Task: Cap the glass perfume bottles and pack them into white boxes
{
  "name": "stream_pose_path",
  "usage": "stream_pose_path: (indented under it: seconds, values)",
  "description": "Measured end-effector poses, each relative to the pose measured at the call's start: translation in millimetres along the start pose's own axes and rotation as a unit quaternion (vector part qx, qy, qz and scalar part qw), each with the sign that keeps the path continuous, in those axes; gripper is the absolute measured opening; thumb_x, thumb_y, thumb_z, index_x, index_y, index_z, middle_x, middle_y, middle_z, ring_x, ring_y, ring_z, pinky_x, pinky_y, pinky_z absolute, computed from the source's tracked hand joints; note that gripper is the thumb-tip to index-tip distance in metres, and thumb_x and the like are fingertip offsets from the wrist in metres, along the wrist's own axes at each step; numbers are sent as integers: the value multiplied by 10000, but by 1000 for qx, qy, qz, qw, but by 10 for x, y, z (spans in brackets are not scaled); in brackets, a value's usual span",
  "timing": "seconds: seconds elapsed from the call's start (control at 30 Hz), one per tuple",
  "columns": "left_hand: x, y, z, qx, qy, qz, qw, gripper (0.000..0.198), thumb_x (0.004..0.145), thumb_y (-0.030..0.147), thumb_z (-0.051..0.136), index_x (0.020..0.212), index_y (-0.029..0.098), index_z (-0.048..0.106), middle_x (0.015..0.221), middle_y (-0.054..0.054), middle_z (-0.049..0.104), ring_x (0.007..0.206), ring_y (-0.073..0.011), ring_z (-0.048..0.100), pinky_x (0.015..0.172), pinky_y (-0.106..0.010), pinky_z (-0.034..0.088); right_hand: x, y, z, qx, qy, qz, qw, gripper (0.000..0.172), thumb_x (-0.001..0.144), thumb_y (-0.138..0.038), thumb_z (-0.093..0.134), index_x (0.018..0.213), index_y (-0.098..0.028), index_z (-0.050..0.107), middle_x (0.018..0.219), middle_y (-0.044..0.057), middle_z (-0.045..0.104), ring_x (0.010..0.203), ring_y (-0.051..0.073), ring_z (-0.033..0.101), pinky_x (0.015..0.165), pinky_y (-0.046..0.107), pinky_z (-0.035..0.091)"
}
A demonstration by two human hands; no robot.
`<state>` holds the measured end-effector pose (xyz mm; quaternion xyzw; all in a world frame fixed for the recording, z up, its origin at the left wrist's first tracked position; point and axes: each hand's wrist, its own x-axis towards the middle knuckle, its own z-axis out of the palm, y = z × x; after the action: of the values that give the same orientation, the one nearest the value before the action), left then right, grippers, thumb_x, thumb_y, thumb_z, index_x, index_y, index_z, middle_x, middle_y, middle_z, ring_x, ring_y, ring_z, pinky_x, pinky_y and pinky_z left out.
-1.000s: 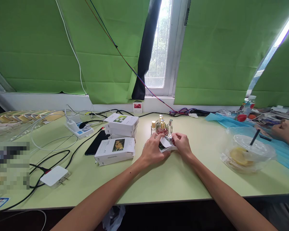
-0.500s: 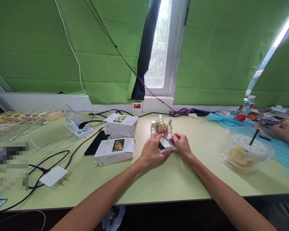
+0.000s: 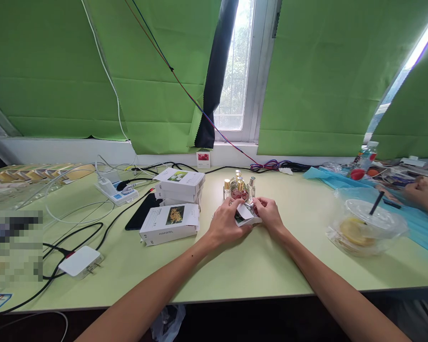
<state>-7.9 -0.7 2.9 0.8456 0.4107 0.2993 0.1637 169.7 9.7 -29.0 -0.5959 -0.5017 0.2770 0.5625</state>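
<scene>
My left hand (image 3: 221, 221) is closed around a small white box (image 3: 251, 221), holding it on the table with the flap at its end raised. At that open end, my right hand (image 3: 270, 215) is closed with thumb and fingers together. Something shiny and silvery shows there, but the fingers hide what it is. Just beyond my hands stand several small glass bottles, among them a gold-capped bottle (image 3: 227, 186) at the left and a silver-capped bottle (image 3: 251, 186) at the right. A reddish round glass piece (image 3: 239, 195) sits among them.
Left of my hands lie a white box with yellow flowers (image 3: 169, 224), stacked white boxes (image 3: 181, 178) and a black phone (image 3: 142, 213). Further left are a power strip (image 3: 116, 191), cables and a white adapter (image 3: 81, 261). A bagged lemon drink (image 3: 360, 230) and another person's hand (image 3: 424, 194) are right.
</scene>
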Motion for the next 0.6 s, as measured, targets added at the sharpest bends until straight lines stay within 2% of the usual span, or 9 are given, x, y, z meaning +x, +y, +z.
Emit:
stream_pose_path:
  seconds: [0.6]
  values:
    - [-9,11,9,7,17,-12,1000,635,685,406,790,1272,272,588,1195,-63,588,1001,-264,652,846,-392,535,-30,-29,7,3,-13,-6,1000,391,775,-548,569,634,-185,605,616,42,603,583,166,509,544,274,385]
